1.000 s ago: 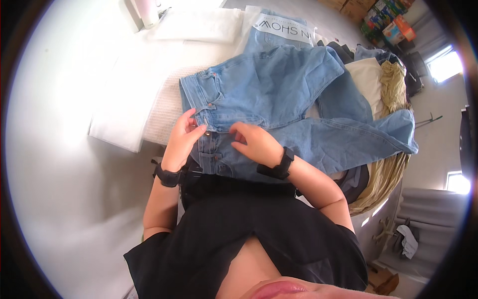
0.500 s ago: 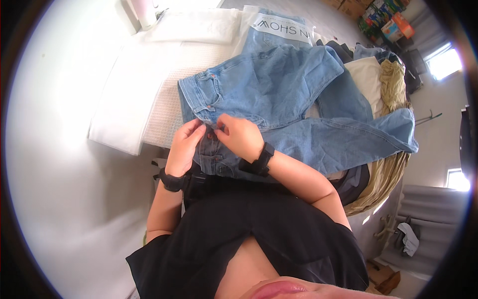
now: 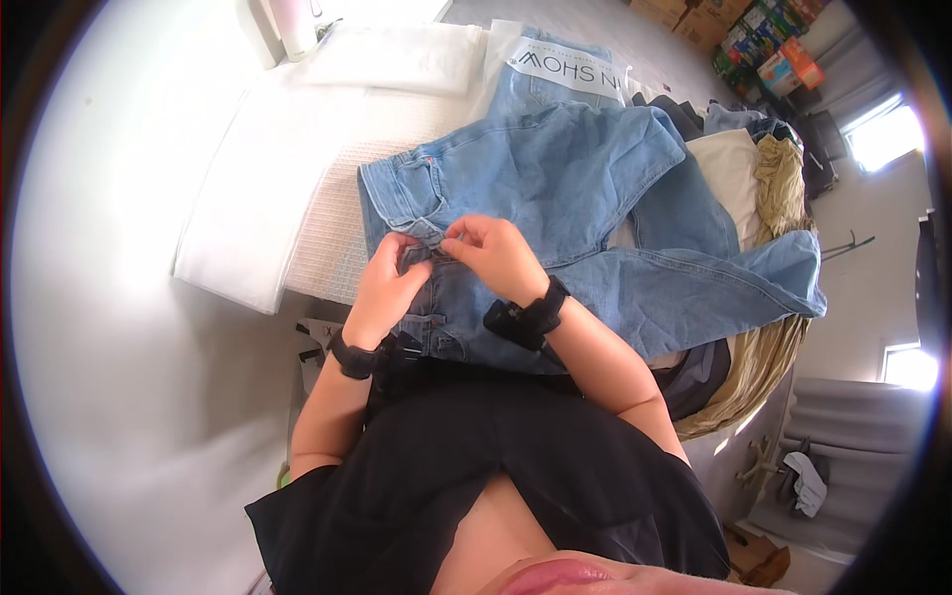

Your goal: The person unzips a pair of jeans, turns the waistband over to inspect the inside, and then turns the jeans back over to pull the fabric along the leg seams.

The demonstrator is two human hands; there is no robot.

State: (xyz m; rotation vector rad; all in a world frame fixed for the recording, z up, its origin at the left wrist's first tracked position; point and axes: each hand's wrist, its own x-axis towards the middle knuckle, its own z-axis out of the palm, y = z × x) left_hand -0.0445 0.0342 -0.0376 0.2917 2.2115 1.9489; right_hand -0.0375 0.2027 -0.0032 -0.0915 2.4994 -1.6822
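A pair of blue jeans (image 3: 555, 169) lies spread before me, its waist to the left and its legs running to the right. My left hand (image 3: 389, 288) is closed on the fly edge close to the waistband, fingers and thumb pinching the denim. Just to the right, my right hand (image 3: 496, 256) pinches the fly of the same jeans, a little farther down from the waist. The small parts between my fingertips are partly hidden. Both wrists wear black bands.
Behind the jeans lies a clear bag (image 3: 565, 64) with folded denim in it. White plastic bags (image 3: 243, 198) are on the textured table cover (image 3: 337, 188) at left. A pink bottle (image 3: 291, 28) stands at the back. Khaki cloth (image 3: 778, 183) and other garments lie at right.
Both hands have shifted slightly right along the fly, away from the waistband edge. My right hand has moved a little right, and the grip on the denim has changed.
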